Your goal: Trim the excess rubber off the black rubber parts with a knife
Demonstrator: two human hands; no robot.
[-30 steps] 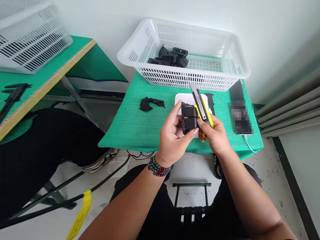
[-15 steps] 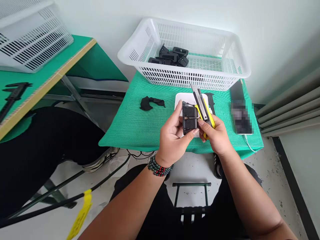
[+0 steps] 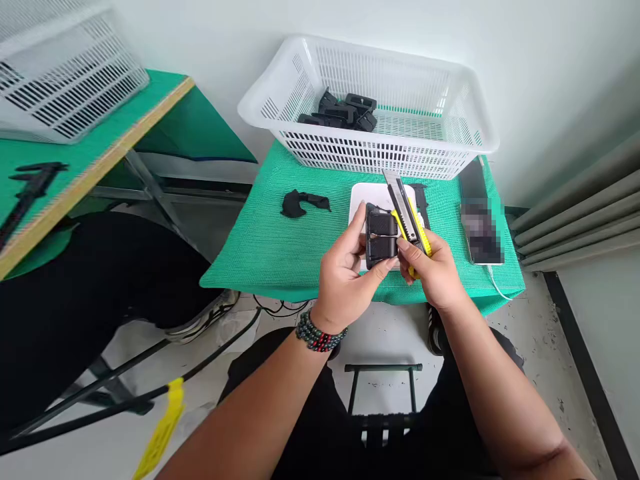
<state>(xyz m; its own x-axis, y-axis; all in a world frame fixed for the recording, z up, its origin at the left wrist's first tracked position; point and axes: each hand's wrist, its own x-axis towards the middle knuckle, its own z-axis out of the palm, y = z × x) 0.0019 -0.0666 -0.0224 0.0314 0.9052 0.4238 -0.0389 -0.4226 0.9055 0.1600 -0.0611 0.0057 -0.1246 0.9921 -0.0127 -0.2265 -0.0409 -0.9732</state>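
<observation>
Left hand point(image 3: 345, 277) holds a black plastic part point(image 3: 380, 235) in a closed grip above the worktop point(image 3: 280, 247). Right hand point(image 3: 435, 273) grips a yellow utility knife point(image 3: 407, 217), blade beside the part. White basket point(image 3: 465, 143) stands behind.

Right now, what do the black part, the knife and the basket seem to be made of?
The black part in the left hand: likely moulded plastic, matte, with ribbed faces. The utility knife in the right hand: yellow plastic body, grey metal blade slide with a dull shine. The basket: white plastic, slotted walls, slightly glossy.
</observation>
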